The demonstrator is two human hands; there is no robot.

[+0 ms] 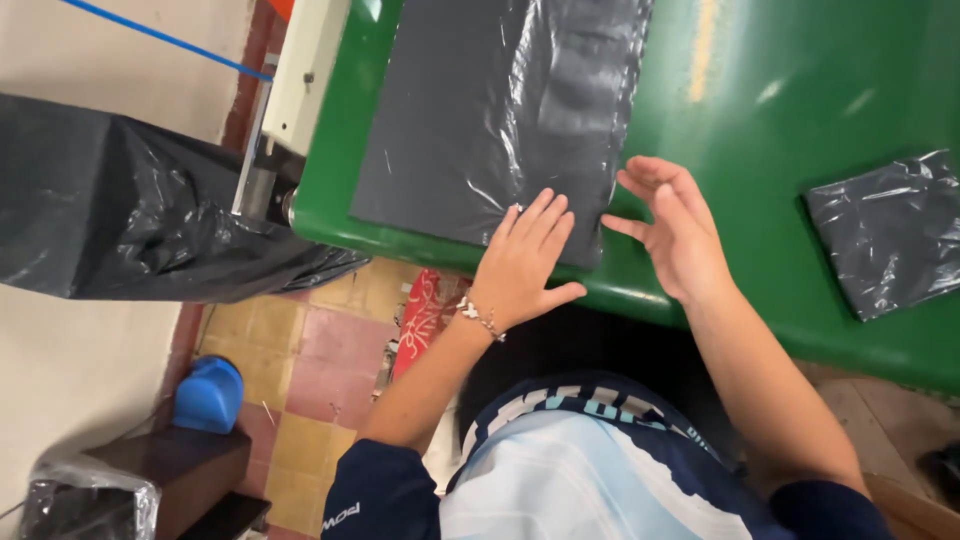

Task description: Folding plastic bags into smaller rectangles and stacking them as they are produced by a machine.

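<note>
Two bare hands at the near edge of a green table [760, 90]. Left hand [522, 262] flat and unclenched, fingers spread, pressing the near corner of a dark plastic bag [480, 110] laid smooth across the tabletop. Right hand [672, 228] open beside the bag's right edge, fingertips at or just off the film, grasping nothing. Thin bracelet [482, 318] on the left wrist. Best handled, judging by the glossy wrinkled film: firm flat pressure from the left palm, light strokes outward along the edge to avoid dragging or creasing the sheet. Farther out, a folded dark bag [890, 232] to the right, well apart. Off the table's left end, a bulky black sack [120, 210]; below, a tiled floor [300, 360] and a blue object [208, 394].
</note>
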